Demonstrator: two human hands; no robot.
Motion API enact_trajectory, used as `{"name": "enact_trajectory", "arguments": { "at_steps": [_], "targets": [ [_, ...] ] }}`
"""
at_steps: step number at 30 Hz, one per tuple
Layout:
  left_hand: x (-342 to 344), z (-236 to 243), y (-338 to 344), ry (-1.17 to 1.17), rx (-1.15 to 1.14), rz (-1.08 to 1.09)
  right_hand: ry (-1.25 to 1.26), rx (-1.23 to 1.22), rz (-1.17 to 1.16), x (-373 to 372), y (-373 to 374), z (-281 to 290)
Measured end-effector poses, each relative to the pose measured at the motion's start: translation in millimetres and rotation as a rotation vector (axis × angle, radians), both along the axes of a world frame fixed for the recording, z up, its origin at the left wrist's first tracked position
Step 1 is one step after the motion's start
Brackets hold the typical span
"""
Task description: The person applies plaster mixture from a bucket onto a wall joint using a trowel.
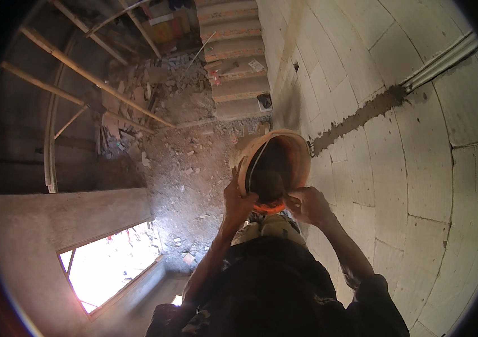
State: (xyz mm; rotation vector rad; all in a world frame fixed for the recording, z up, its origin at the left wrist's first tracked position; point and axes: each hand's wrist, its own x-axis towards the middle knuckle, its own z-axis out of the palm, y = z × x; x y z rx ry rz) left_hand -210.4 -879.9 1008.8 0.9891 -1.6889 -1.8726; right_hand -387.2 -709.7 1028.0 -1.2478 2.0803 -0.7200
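A round bucket (pixel 299 147) with a pale, mortar-smeared rim and an orange inside is in front of my body, its mouth facing up toward me. A dark grey mass lies in its shadowed bottom, and I cannot make out what it is. My left hand (pixel 238 197) is closed on the near left edge of the bucket, thumb over the rim. On the near right edge, my right hand (pixel 308 205) grips the rim with curled fingers. A thin wire handle (pixel 257 161) rests along the bucket's left inner side.
To the right rises a pale block wall (pixel 419 185) with a grey mortar-filled groove (pixel 357 121) leading to conduits (pixel 441 63). Concrete stairs (pixel 238 72) climb ahead. Rubble covers the floor (pixel 185 168). Wooden poles (pixel 98 81) lean at the far left, above a bright window opening (pixel 112 264).
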Motion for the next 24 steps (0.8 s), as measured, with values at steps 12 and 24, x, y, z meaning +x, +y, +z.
{"name": "enact_trajectory", "arguments": {
  "at_steps": [12, 24],
  "targets": [
    [7, -19, 9, 0.009, 0.105, 0.08, -0.272, -0.026, -0.169, 8, 28, 4],
    [19, -54, 2, 0.072, 0.38, 0.284, -0.131, 0.073, -0.107, -32, 51, 114]
  ]
}}
